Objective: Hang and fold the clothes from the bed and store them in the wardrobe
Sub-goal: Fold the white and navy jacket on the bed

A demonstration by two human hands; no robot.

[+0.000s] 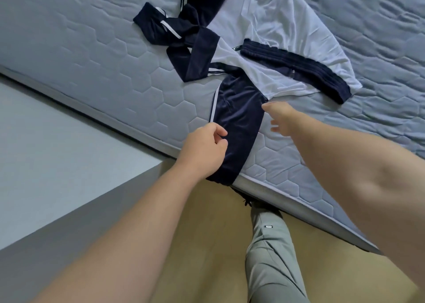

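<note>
Left hand (202, 149) in pinch on sleeve (239, 114), right hand (284, 118) loose; cuff (222, 178) toward mattress (115, 72) edge

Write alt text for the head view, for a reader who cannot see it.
A person's left hand pinches the edge of the navy sleeve of a navy-and-white jacket spread on a quilted mattress, while the right hand, open and blurred, reaches toward the sleeve's other side. The cuff hangs over the mattress edge.
</note>
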